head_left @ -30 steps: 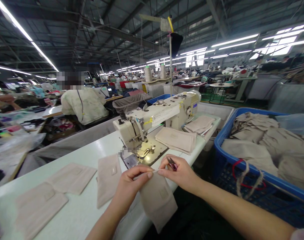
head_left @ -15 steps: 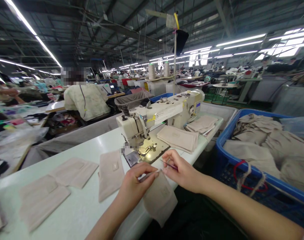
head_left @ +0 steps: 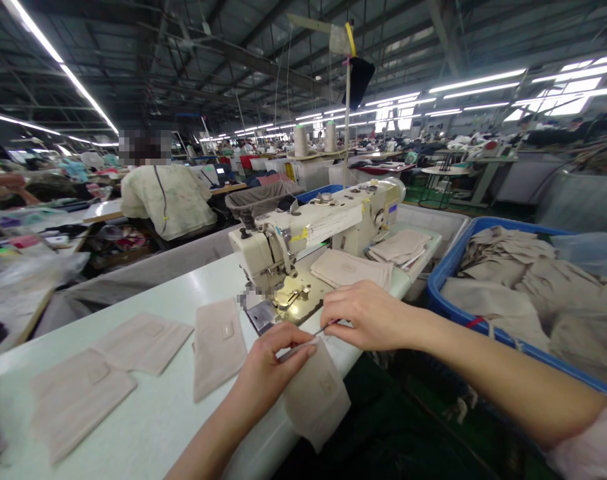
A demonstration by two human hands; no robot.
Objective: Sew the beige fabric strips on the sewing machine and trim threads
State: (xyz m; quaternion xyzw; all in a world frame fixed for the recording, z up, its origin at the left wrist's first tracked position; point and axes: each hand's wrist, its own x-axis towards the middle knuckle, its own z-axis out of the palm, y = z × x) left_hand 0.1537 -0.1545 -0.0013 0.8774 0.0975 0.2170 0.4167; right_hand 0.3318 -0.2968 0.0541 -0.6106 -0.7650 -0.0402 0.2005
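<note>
Fabric piece (head_left: 317,397) hangs lower centre; your left hand (head_left: 272,365) pinches its edge taut, meeting the thin tool (head_left: 324,327) your right hand (head_left: 367,313) grips.

A garment factory, seemingly: an industrial sewing machine (head_left: 313,243), thread cones (head_left: 301,141), and a fabric-filled blue crate (head_left: 448,273).

The beige fabric piece (head_left: 316,393), a flat rectangle with a small sewn patch near its middle, hangs limp just in front of the sewing machine (head_left: 303,237), its top edge pinched by the left hand (head_left: 268,363). A thin metal tool (head_left: 324,328), gripped in the right hand (head_left: 366,313), points its tip at that edge.
</note>
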